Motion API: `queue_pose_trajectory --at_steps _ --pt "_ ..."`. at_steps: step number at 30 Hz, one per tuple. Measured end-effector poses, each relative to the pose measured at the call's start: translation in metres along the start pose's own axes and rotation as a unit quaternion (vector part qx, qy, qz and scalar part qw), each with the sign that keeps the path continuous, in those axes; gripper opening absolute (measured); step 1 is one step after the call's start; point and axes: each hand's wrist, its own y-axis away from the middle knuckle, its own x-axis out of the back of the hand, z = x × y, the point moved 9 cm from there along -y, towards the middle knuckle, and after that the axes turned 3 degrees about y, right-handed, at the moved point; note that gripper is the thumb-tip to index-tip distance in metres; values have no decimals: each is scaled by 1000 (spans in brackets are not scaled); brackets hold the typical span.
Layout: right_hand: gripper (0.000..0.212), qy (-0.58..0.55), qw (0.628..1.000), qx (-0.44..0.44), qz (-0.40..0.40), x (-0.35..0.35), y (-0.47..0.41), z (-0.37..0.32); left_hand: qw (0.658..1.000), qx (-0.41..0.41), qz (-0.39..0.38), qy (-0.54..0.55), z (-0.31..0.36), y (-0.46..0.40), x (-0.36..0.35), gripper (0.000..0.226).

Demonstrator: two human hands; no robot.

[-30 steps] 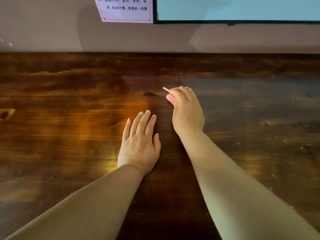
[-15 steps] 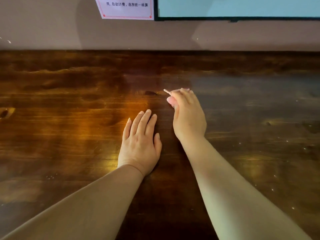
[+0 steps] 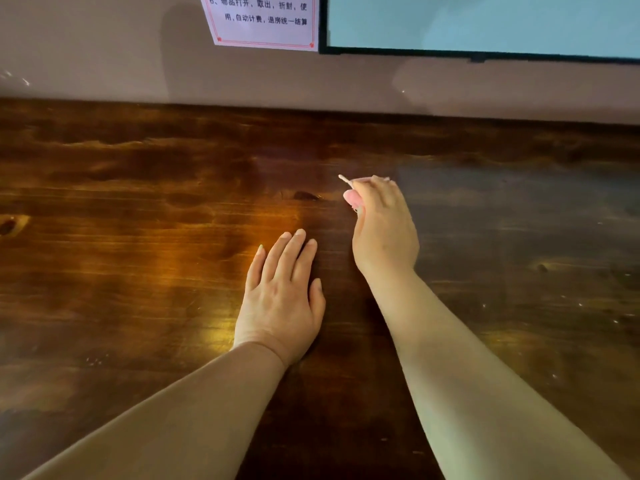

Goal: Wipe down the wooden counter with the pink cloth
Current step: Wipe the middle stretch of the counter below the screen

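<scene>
Near frame centre, the right hand (image 3: pixel 382 230) bunches the pink cloth (image 3: pixel 352 199) on the desk (image 3: pixel 138 209). Left hand (image 3: pixel 282 296) rests flat, fingers straight. Soft and light, the cloth probably wipes best gripped as a wad.
</scene>
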Motion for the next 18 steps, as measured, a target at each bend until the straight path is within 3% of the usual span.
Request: queue_pose_trajectory --at_steps 7,14,18 --pt "34 21 998 -12 -53 -9 -65 10 1000 3 4 11 1 1 2 61" --pt "34 24 999 29 12 -1 -16 0 1000 -1 -6 13 0 2 0 60" --pt "35 12 998 6 -55 -9 -58 19 1000 0 -11 14 0 1 -2 61"
